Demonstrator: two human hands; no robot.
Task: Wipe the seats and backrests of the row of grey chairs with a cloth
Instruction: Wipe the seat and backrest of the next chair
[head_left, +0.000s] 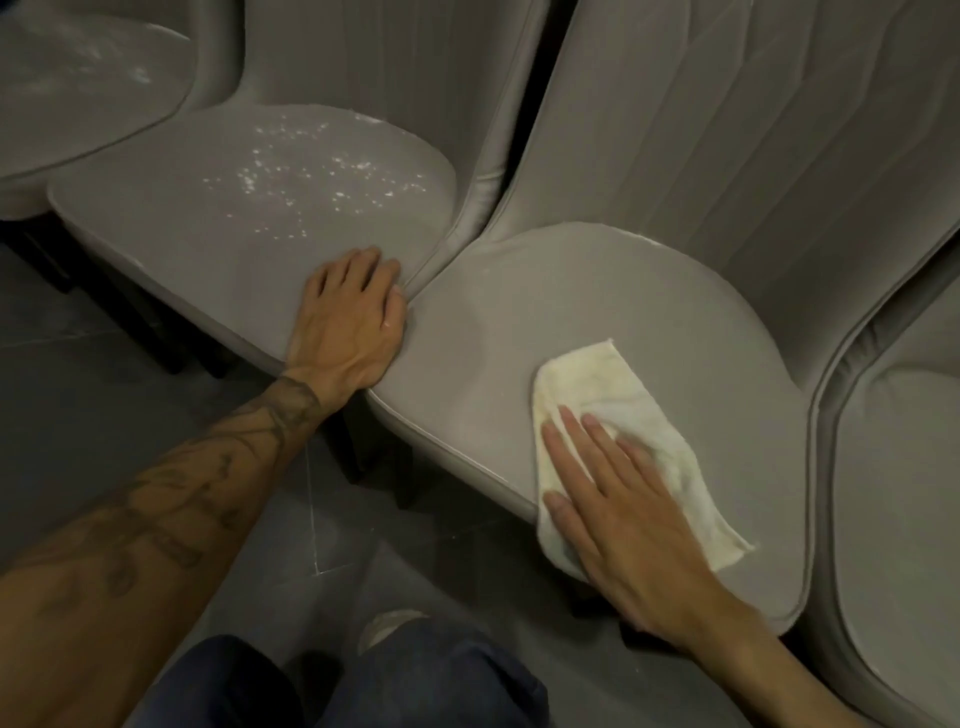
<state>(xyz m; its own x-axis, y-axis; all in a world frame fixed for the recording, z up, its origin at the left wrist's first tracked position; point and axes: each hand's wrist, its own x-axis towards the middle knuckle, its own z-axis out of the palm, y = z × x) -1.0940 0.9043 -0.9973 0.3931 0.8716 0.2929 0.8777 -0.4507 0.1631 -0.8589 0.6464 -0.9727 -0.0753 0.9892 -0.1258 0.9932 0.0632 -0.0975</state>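
cloth (589, 382), cream and perhaps terry, lies under flat right hand (623, 501) on smooth rounded seat (545, 291); left hand (353, 312) rests flat.

Your left forearm (171, 499) is bare and carries dark tattoo linework along its length, ending in a denser band of ink at the wrist. Your right forearm (769, 654) is bare as well. Your legs are covered by dark blue trousers (441, 686), with a pale worn patch (389, 626) at one knee.
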